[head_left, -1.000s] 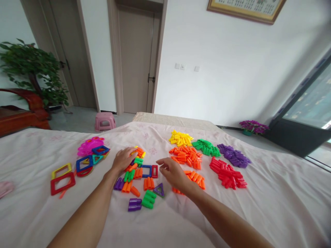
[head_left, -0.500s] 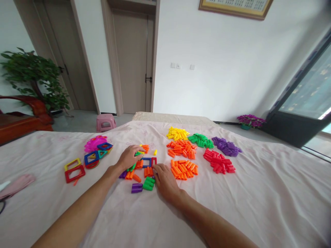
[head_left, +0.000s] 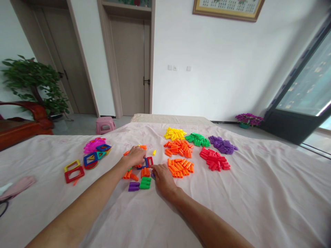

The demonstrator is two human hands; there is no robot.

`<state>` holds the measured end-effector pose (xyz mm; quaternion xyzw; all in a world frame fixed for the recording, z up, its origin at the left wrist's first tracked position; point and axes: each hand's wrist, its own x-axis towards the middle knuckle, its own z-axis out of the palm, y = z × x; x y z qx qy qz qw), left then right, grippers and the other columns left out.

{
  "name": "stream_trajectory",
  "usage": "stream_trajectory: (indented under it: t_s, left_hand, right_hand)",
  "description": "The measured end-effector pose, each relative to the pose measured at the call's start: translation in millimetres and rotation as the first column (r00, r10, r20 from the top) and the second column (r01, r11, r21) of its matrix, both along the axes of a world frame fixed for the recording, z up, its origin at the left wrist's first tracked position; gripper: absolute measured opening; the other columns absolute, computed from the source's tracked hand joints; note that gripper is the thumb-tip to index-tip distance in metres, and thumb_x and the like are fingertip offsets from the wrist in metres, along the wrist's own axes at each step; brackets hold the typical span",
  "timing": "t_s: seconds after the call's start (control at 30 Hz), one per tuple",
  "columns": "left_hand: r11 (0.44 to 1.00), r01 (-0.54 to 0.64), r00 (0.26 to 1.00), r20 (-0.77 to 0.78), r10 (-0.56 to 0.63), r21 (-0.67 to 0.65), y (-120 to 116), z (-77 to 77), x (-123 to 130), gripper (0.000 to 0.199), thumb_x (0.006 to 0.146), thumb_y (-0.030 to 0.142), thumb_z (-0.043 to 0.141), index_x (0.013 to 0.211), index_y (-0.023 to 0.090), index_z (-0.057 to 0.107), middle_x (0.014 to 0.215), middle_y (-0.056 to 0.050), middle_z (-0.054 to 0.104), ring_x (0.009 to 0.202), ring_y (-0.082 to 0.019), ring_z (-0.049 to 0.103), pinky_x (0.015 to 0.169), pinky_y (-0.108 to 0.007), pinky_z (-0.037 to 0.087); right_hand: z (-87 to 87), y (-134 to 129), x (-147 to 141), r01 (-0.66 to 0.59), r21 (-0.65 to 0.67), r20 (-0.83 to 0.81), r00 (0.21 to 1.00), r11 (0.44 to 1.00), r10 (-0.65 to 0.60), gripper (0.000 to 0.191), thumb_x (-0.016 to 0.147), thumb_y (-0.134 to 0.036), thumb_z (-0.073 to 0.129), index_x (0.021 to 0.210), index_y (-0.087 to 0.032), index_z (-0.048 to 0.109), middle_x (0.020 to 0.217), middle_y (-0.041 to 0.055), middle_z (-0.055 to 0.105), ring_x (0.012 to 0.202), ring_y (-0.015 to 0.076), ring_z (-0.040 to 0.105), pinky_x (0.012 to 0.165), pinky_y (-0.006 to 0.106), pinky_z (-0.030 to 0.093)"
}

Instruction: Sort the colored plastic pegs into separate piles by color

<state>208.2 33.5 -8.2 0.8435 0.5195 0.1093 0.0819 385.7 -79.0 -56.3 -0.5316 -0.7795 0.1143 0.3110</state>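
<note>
Frames right between the hands

Red frame (head_left: 152,162) is just beside the right hand (head_left: 163,177), long side pointing away from the person; blue frame (head_left: 146,162) is partly behind the left hand (head_left: 137,156). Can't tell if either's gripping anything

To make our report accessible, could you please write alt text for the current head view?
A person's left hand and right hand are at a mixed cluster of colourful plastic pieces on a pale cloth. Piles of yellow, green, orange, purple and red plastic tubes lie to the right, colourful plastic frames to the left.
</note>
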Motion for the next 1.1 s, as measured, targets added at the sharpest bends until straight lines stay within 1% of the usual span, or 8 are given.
stream_trajectory:
  t_s: [0.17, 0.3, 0.43, 0.5, 0.7, 0.77, 0.9, 1.1]
  left_hand:
    - [1.0, -0.019, 0.991, 0.129, 0.019, -0.003, 5.7, 11.4, -15.5, 0.01, 0.074, 0.021, 0.063, 0.084, 0.023, 0.066, 0.09, -0.006, 0.073, 0.094, -0.024, 0.066, 0.087, -0.033, 0.046]
    - [0.999, -0.03, 0.959, 0.28, 0.033, -0.016, 10.1, 18.5, -21.9, 0.018, 0.083, 0.028, 0.055, 0.098, 0.022, 0.063, 0.095, -0.004, 0.073, 0.089, -0.02, 0.068, 0.079, -0.03, 0.05]
    - [0.98, 0.073, 0.788, 0.613, 0.057, -0.185, 3.2, 16.1, -13.6, 0.028, 0.081, 0.034, 0.058, 0.103, 0.017, 0.06, 0.095, -0.005, 0.072, 0.083, -0.018, 0.069, 0.074, -0.03, 0.054]
    - [0.951, 0.149, 0.709, 0.7, 0.088, -0.271, -5.8, 11.5, -6.5, 0.027, 0.077, 0.031, 0.061, 0.098, 0.015, 0.06, 0.089, -0.005, 0.071, 0.076, -0.017, 0.068, 0.072, -0.031, 0.055]
    - [0.859, 0.269, 0.73, 0.674, 0.113, -0.435, -35.7, -0.6, 10.5, 0.024, 0.078, 0.032, 0.061, 0.097, 0.016, 0.06, 0.082, -0.003, 0.07, 0.073, -0.016, 0.067, 0.067, -0.028, 0.053]
    - [0.852, 0.299, 0.772, 0.633, 0.05, -0.431, -39.9, -3.2, 13.0, 0.024, 0.078, 0.03, 0.059, 0.098, 0.016, 0.061, 0.089, -0.005, 0.071, 0.078, -0.017, 0.068, 0.069, -0.028, 0.053]
    - [0.899, 0.298, 0.88, 0.457, -0.129, -0.321, -40.4, -8.1, 14.4, 0.021, 0.072, 0.018, 0.058, 0.092, 0.018, 0.062, 0.095, -0.005, 0.071, 0.087, -0.019, 0.067, 0.075, -0.028, 0.051]
    - [0.902, 0.275, 0.931, 0.324, -0.165, -0.332, -39.4, -3.8, 16.2, 0.024, 0.067, 0.018, 0.062, 0.09, 0.019, 0.064, 0.095, -0.006, 0.072, 0.085, -0.022, 0.066, 0.071, -0.029, 0.05]
  right_hand:
    - [-9.9, 6.0, 2.7, 0.001, -0.006, -0.056, 0.998, 1.0, -0.002, 0.041, 0.088, -0.002, 0.048, 0.119, -0.018, 0.068, 0.098, 0.0072, 0.072, 0.094, 0.0204, 0.058, 0.086, 0.029, 0.045]
    - [-1.8, -0.6, 1.8, -0.001, -0.017, -0.03, 1.0, 1.0, 0.0, 0.042, 0.086, -0.003, 0.049, 0.12, -0.018, 0.067, 0.1, 0.0079, 0.071, 0.095, 0.021, 0.058, 0.087, 0.03, 0.045]
    - [5.5, -6.6, 1.3, -0.03, -0.018, 0.006, 1.0, 0.999, 0.031, 0.047, 0.084, -0.003, 0.049, 0.125, -0.018, 0.064, 0.102, 0.0088, 0.071, 0.097, 0.0219, 0.057, 0.087, 0.032, 0.045]
    - [2.9, -4.9, 2.1, -0.035, -0.014, -0.032, 0.999, 0.999, 0.035, 0.048, 0.083, -0.002, 0.047, 0.125, -0.017, 0.063, 0.1, 0.0085, 0.07, 0.095, 0.0212, 0.057, 0.086, 0.031, 0.045]
    - [-12.0, 6.4, 5.3, 0.049, 0.027, -0.186, 0.982, 0.998, -0.043, 0.03, 0.082, -0.003, 0.044, 0.1, -0.017, 0.063, 0.094, 0.0072, 0.061, 0.083, 0.018, 0.056, 0.075, 0.028, 0.047]
    - [-13.6, 8.1, 5.8, 0.052, 0.042, -0.231, 0.972, 0.998, -0.041, 0.031, 0.083, -0.005, 0.044, 0.104, -0.018, 0.062, 0.096, 0.0067, 0.06, 0.083, 0.018, 0.056, 0.075, 0.029, 0.048]
    - [-16.7, 11.1, 6.3, 0.091, 0.056, -0.29, 0.954, 0.994, -0.071, 0.044, 0.085, -0.009, 0.045, 0.126, -0.019, 0.058, 0.099, 0.0074, 0.061, 0.087, 0.02, 0.057, 0.08, 0.034, 0.051]
    - [-26.1, 16.4, 6.4, 0.106, 0.1, -0.405, 0.913, 0.989, -0.057, 0.047, 0.086, -0.015, 0.046, 0.133, -0.018, 0.054, 0.095, 0.0063, 0.058, 0.082, 0.0185, 0.057, 0.079, 0.035, 0.052]
